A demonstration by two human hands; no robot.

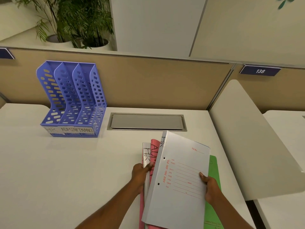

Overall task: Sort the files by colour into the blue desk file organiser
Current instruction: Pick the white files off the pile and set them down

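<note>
The blue desk file organiser (72,100) stands at the back left of the white desk, with three slots labelled HR, ADMIN and FINANCE; all slots look empty. A stack of files lies at the front right. My right hand (211,189) grips the right edge of the top white file (179,176), lifted and tilted, red print on its cover. My left hand (142,174) holds the left edge of the stack, thumb on a second white file (146,156) marked HR. A pink file (155,149) marked ADMIN lies between them. A green file (212,212) pokes out underneath on the right.
A grey cable hatch (146,121) is set into the desk behind the stack. A tan partition (148,83) runs along the back, with a plaque reading 138 (260,71). A white side divider (250,138) borders the right. Potted plants (74,22) stand behind the partition.
</note>
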